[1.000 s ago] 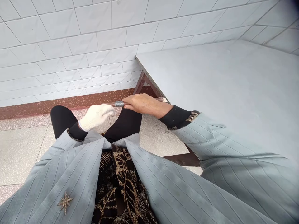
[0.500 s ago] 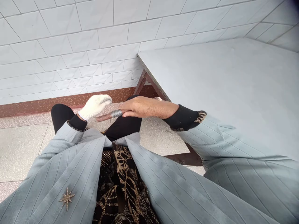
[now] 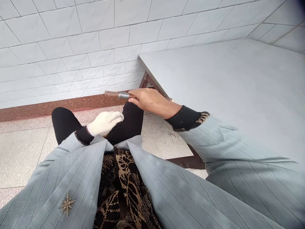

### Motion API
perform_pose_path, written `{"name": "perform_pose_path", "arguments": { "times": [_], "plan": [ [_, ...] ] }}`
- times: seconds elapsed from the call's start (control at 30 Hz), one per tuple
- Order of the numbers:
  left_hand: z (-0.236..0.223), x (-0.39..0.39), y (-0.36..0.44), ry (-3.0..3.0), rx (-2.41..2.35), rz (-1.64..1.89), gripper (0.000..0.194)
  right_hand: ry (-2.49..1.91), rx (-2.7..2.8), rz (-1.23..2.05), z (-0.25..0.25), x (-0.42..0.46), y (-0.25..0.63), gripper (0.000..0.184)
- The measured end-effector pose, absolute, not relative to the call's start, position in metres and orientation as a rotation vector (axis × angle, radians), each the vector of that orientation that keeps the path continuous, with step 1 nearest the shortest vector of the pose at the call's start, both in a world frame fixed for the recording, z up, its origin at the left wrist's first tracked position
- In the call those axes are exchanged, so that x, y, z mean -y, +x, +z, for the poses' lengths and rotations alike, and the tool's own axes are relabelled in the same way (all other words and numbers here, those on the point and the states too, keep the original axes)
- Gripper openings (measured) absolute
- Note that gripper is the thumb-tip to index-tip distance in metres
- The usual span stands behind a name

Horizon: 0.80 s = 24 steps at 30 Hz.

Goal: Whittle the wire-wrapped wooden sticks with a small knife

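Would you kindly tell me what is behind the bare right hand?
Behind the right hand, the black trouser leg and the brown table frame show; the part of the wire-bound rod within the fingers is covered.

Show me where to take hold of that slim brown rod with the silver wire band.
Probably grip the slim brown rod at its bare end, beyond the silver wire band, coming from the left with the white-gloved left hand. That end sticks out free, while the bare right hand pinches next to the band.
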<state>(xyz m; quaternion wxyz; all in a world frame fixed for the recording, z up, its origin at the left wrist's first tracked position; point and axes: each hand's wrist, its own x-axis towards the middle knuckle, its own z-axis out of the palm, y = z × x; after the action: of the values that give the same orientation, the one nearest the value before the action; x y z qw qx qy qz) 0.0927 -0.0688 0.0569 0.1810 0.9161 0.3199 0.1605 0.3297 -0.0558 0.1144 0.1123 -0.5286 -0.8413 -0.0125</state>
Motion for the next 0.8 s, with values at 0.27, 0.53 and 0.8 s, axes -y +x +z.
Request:
{"name": "perform_pose_path", "arguments": {
  "times": [0.27, 0.53, 0.8],
  "plan": [
    [0.064, 0.053, 0.076, 2.900, -1.163, 0.490, 0.029, -1.480, 2.888, 0.057, 0.105, 0.055, 0.328, 0.020],
    [0.089, 0.033, 0.070, 2.546, -1.052, 0.561, 0.028, -0.985, 3.047, 0.816, 0.110, 0.058, 0.327, 0.016],
    [0.056, 0.048, 0.079, 2.070, -0.885, 0.599, 0.032, -1.218, 2.407, 0.509, 0.139, 0.068, 0.326, 0.028]
  ]
}}
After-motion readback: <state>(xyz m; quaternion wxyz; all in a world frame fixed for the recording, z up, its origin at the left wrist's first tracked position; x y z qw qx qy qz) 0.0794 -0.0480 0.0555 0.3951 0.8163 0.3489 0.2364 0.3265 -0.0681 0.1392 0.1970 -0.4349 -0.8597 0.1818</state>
